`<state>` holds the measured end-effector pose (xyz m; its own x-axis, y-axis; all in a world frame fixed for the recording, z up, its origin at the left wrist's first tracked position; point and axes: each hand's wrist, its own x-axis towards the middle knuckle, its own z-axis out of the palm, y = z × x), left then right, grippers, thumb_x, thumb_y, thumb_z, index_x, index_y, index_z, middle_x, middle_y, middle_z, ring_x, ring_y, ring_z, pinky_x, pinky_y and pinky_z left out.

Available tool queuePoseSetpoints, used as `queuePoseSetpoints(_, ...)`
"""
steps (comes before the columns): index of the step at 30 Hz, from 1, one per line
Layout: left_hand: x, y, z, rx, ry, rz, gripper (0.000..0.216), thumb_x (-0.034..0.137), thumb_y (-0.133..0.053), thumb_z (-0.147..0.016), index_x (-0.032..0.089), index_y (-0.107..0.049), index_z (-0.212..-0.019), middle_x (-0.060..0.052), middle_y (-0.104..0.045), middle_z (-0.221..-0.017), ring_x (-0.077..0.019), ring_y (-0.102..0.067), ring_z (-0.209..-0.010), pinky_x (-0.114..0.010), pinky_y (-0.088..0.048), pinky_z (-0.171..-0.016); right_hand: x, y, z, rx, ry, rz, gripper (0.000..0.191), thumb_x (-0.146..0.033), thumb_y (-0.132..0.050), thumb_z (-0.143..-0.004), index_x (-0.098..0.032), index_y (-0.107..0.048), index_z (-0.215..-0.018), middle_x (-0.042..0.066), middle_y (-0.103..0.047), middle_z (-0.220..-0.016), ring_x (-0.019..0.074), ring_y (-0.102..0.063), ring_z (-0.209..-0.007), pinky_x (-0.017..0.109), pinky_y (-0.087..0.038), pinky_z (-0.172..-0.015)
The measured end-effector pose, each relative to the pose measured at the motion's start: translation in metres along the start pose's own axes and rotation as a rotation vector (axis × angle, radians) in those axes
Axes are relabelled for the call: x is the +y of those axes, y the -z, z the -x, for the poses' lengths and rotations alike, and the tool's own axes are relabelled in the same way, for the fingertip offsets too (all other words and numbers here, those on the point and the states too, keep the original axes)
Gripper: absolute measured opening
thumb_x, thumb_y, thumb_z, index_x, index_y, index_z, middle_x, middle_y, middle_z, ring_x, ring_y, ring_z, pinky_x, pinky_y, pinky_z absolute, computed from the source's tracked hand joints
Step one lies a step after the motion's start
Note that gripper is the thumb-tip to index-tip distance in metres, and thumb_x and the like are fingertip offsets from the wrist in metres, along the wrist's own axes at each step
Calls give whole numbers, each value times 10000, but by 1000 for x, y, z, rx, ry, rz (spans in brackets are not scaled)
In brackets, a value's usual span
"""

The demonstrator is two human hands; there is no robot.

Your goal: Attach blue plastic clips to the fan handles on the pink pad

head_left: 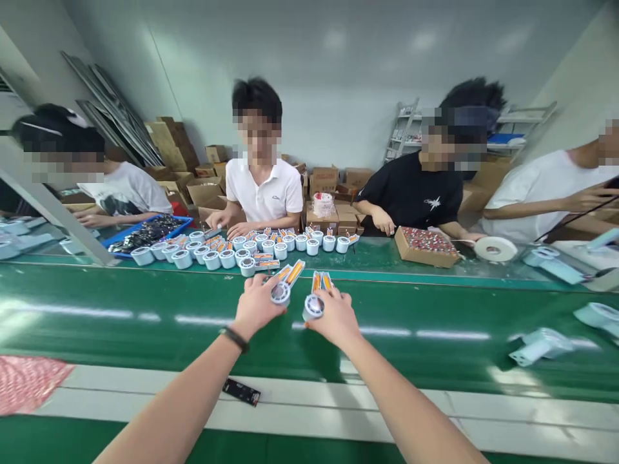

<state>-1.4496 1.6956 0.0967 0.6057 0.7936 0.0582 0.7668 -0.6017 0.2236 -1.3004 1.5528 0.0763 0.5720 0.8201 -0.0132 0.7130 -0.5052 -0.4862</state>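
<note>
Over the green conveyor belt (159,335), my left hand (254,304) grips a pale-blue device housing (280,294) with a round head and an opened-up handle showing orange strips inside. Just to its right, my right hand (337,316) is closed around a second housing (314,307) of the same kind. Both handles point away from me, and a small gap lies between the two heads. Beyond my hands, several similar housings (227,258) stand in a cluster along the far worktop.
Across the belt sit several co-workers, one in a white polo shirt (264,187). A blue tray of dark parts (145,235), a cardboard box of small parts (425,247) and a tape roll (496,249) lie there. Pale-blue pieces (541,347) rest on the belt at right.
</note>
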Motion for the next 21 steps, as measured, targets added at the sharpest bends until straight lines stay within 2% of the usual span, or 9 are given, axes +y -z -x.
queuePoseSetpoints(4, -32, 36, 124, -26, 89, 57, 657, 332, -829, -682, 242, -640, -1304, -108, -562, -1312, -333, -490, -1280, -450, -396, -1171, 51, 42, 115, -10, -75, 65, 604, -298, -900, -699, -332, -677, -1259, 33, -580, -1321, 307, -483, -1226, 375, -436, -1044)
queuePoseSetpoints(7, -53, 52, 227, -81, 171, 81, 626, 364, -797, -701, 234, -622, -1288, -105, -565, -1309, -340, -478, -1299, -478, -367, -1192, 90, 68, 214, -70, -181, 144, 579, -307, -847, -743, -309, -654, -1290, 52, -540, -1360, 328, -445, -1268, 418, -390, -1111)
queuePoseSetpoints(10, -57, 59, 316, -116, 216, 77, 598, 400, -783, -708, 240, -631, -1264, -108, -580, -1286, -350, -496, -1280, -489, -394, -1166, 112, 79, 304, -145, -256, 201, 551, -316, -817, -762, -312, -652, -1287, 65, -527, -1367, 341, -440, -1274, 451, -412, -1092)
queuePoseSetpoints(12, -48, 60, 357, -181, 243, 50, 612, 413, -754, -741, 227, -615, -1308, -127, -562, -1320, -365, -473, -1305, -490, -398, -1162, 117, 80, 349, -185, -268, 227, 546, -311, -825, -764, -315, -658, -1283, 67, -541, -1353, 334, -455, -1260, 446, -434, -1071)
queuePoseSetpoints(15, -24, 54, 384, -299, 265, 32, 632, 407, -718, -784, 214, -587, -1371, -145, -523, -1370, -386, -432, -1330, -485, -399, -1161, 119, 77, 380, -233, -235, 258, 584, -277, -875, -736, -309, -667, -1281, 61, -566, -1341, 318, -453, -1263, 413, -459, -1038)
queuePoseSetpoints(21, 39, 27, 374, -327, 288, 60, 589, 407, -656, -833, 234, -568, -1389, -179, -467, -1389, -419, -399, -1301, -514, -529, -968, 116, 73, 355, -290, -116, 270, 634, -241, -878, -764, -302, -623, -1342, 50, -506, -1451, 319, -364, -1377, 452, -434, -1072)
